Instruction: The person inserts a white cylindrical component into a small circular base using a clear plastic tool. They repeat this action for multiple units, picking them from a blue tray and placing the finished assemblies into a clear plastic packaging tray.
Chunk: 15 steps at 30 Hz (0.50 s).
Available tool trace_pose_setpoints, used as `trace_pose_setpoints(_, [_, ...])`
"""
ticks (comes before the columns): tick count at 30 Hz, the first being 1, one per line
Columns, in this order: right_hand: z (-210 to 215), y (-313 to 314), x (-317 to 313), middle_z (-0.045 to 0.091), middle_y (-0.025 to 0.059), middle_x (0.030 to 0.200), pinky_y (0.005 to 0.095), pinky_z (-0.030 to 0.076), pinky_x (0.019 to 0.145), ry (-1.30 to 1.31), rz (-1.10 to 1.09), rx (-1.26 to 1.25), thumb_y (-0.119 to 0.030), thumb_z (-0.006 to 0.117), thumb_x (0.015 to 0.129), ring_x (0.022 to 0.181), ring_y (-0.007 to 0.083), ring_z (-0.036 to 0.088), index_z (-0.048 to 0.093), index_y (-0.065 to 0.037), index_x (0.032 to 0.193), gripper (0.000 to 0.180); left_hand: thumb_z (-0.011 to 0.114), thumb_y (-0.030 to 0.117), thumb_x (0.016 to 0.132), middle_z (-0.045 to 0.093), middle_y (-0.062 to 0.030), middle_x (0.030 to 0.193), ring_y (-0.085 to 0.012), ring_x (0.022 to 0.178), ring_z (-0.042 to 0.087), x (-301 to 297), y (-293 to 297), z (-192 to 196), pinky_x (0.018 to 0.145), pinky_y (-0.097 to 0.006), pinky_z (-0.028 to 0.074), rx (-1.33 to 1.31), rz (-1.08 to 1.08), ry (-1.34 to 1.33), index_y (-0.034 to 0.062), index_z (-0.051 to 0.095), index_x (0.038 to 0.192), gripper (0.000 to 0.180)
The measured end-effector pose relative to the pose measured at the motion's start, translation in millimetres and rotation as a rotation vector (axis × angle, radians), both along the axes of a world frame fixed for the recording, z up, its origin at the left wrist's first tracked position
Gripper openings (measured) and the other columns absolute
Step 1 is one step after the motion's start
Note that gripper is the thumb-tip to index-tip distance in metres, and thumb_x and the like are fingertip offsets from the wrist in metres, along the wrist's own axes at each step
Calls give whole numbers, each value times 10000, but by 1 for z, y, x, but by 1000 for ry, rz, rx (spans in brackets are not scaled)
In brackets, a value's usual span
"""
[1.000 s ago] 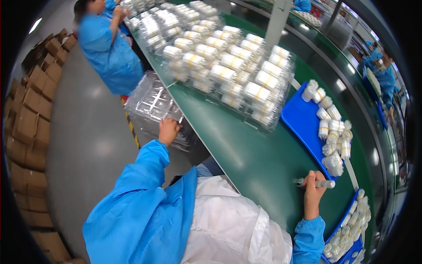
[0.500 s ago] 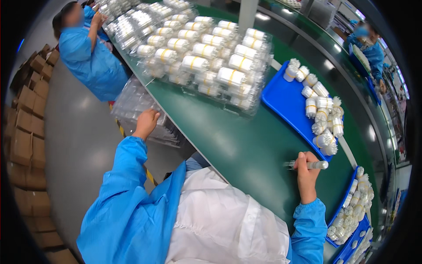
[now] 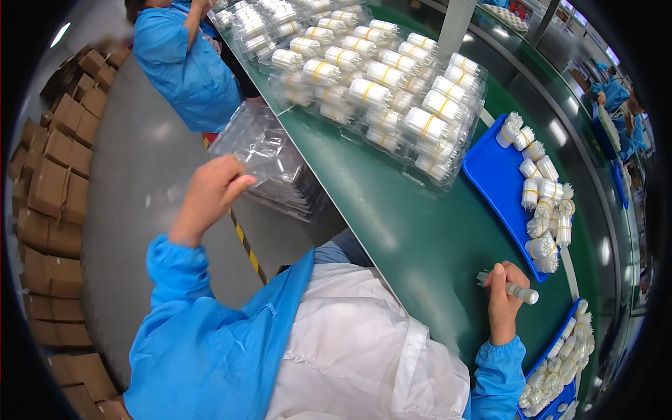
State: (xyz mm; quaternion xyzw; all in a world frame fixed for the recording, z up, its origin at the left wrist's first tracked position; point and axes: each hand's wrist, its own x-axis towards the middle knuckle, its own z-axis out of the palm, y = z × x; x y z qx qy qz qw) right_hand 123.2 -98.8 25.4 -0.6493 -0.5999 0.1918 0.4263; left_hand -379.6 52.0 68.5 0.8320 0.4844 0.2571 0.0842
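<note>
My left hand (image 3: 210, 196) is closed in a pinch on the near edge of a clear plastic tray (image 3: 262, 164), at the top of a stack of similar trays (image 3: 297, 196) beside the table. My right hand (image 3: 505, 297), above the green tabletop (image 3: 392, 231), is wrapped round a thick whitish pen-shaped stick (image 3: 523, 293). One end of it sticks out to the right; the other end, greyish and partly see-through, shows left of my fingers. Further back, clear trays filled with white cylinders (image 3: 371, 91) banded in yellow stand stacked on the table.
A blue tray (image 3: 483, 164) holding loose white cylinders (image 3: 549, 189) lies at the right. More blue trays with cylinders (image 3: 560, 357) are nearer to me. A metal post (image 3: 456, 28) rises behind the stacks. Cardboard boxes (image 3: 56, 182) line the left. A co-worker in blue (image 3: 183, 66) stands far left.
My left hand has drawn back toward me with the edge of the clear tray. The whole view has shifted, so the table sits further right. My right hand still holds the stick.
</note>
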Motion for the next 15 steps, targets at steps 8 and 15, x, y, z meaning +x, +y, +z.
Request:
trace_pose_setpoints(8, [59,47,-103,665,77,717,317,452,526,133,557,288,-196,725,926,569,193,599,695,-46,823,185,521,303,1088,559,-29,762,-117,712,511,52,-43,106,656,-295,431,-690,-199,-241,-1,622,859,394])
trace_pose_setpoints(15, [77,63,-149,485,30,676,338,403,468,-422,586,748,-262,792,836,572,173,538,638,-78,816,240,517,350,1098,548,-30,729,-113,683,498,122,-31,120,629,-300,428,-952,-462,-76,4,621,843,442])
